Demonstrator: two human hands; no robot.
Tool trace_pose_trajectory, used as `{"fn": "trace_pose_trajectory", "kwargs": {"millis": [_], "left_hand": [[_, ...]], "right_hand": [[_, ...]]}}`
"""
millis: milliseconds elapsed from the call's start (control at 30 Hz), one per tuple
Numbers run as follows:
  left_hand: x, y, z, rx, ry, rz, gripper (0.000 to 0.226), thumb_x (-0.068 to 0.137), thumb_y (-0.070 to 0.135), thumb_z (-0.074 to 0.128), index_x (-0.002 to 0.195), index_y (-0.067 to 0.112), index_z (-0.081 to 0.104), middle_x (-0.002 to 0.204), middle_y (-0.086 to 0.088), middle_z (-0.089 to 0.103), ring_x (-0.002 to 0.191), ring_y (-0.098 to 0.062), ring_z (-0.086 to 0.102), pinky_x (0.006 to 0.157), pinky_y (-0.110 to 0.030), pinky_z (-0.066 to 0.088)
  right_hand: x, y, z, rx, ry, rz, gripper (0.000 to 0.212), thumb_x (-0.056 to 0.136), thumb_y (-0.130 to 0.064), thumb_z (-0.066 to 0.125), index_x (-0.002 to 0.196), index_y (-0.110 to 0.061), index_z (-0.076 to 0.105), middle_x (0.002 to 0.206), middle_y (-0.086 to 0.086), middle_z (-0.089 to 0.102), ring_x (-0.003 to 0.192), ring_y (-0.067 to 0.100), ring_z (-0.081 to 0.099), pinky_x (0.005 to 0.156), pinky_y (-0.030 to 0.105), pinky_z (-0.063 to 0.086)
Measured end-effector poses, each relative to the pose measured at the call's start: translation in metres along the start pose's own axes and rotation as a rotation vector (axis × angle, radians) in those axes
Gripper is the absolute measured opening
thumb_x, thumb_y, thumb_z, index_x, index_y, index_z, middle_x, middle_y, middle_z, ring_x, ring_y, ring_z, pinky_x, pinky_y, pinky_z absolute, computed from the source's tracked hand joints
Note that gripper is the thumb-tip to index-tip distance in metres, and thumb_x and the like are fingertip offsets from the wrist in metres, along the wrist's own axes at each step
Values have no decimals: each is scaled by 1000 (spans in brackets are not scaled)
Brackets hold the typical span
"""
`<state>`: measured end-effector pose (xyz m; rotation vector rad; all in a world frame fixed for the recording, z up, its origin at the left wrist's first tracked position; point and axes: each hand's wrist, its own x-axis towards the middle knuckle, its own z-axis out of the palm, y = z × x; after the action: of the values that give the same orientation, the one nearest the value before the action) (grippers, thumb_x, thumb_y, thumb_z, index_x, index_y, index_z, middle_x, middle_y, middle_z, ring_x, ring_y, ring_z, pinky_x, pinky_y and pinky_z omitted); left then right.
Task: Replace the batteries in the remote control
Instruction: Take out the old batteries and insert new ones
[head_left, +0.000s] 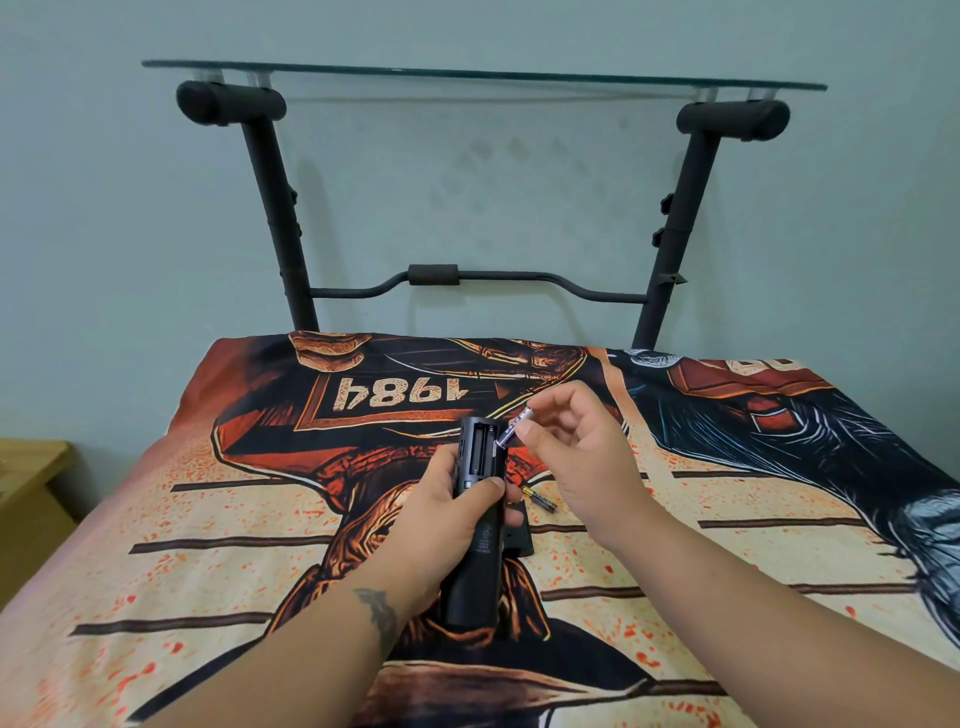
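Observation:
My left hand (441, 512) grips a long black remote control (478, 519) around its middle, back side up. Its battery compartment (482, 449) at the far end is uncovered. My right hand (576, 447) pinches a small silver and purple battery (514, 427) between thumb and fingers, tilted, with its lower end touching the compartment's right edge. A second battery (540, 500), dark with a gold end, lies on the bedspread just right of the remote. The black battery cover (519, 535) lies flat beside the remote, partly hidden by it.
Everything sits on a bed with an orange, black and cream printed bedspread (208, 519). A black metal stand (291, 234) with a glass shelf (483, 75) rises behind the bed against the wall. A wooden bedside table (26, 499) is at the left.

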<state>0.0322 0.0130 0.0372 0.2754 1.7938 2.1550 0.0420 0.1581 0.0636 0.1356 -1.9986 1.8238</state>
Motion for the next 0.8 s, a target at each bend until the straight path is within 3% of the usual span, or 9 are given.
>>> {"fn": "trace_pose_trajectory", "kwargs": {"millis": [467,667,800], "left_hand": [[-2,3,1,-8,-8,-5,21,92,3,56,108,14,49,85,-10,72,66,-17,70,51,-25,53],[-3,1,1,54,-12,25,25,90,6,58,111,17,50,81,-5,70,68,-17,67,57,-26,55],[-2,0,2,64,-14,38,21,93,12,57,113,14,51,79,-4,67,65,-15,66,55,-24,52]], "right_hand": [[-3,4,-1,-107,38,20,12,86,-8,65,87,-19,59,83,2,67,78,8,61,76,21,50],[-6,3,0,-190,29,-4,9,86,-10,66,87,-17,60,84,-4,68,77,0,61,70,11,46],[-9,6,0,-223,26,-26,11,86,-11,66,88,-20,60,85,-5,67,81,6,62,71,21,49]]}}
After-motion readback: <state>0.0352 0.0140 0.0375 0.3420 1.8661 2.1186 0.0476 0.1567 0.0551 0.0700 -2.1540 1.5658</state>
